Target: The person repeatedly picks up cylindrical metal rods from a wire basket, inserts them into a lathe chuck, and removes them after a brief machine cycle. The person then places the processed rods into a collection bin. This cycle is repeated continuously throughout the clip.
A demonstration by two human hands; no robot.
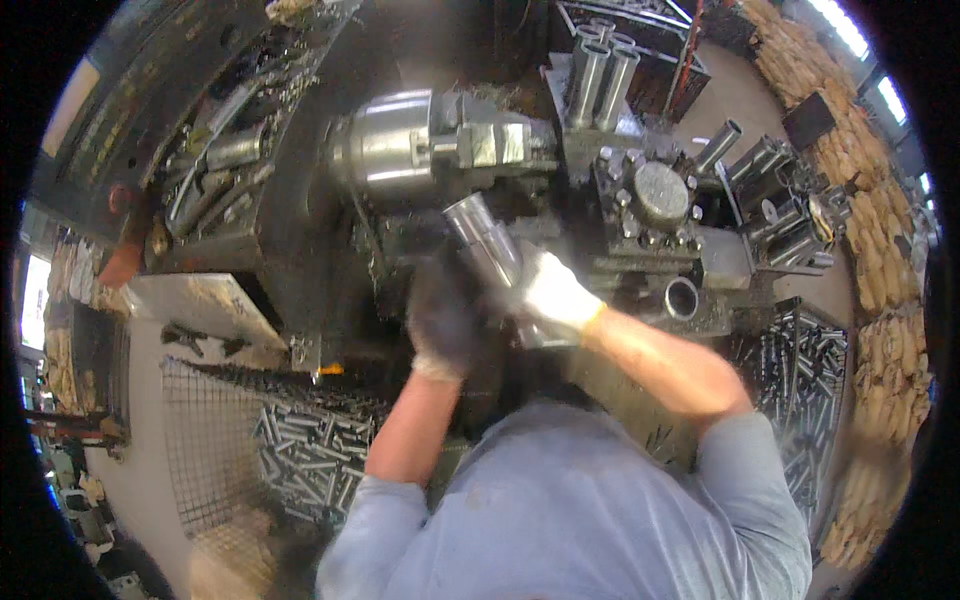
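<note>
A shiny metal tube (484, 238) is held at a tilt in front of my body, its upper end pointing toward the lathe chuck (393, 140). My right hand (555, 290), in a white glove, is closed round its lower part. Close beside the tube is my left hand (445, 312) in a dark glove, smeared by motion; its fingers cannot be made out. Below my right hand shows another bright metal surface (545, 335), partly hidden, and I cannot tell whether it belongs to the same tube.
Several upright tubes (602, 85) stand behind the round-topped tool post (660, 195). One short tube (681, 298) lies to my right. Wire baskets of metal pieces stand at lower left (315, 455) and right (800, 365). More tubes (790, 215) are stacked at far right.
</note>
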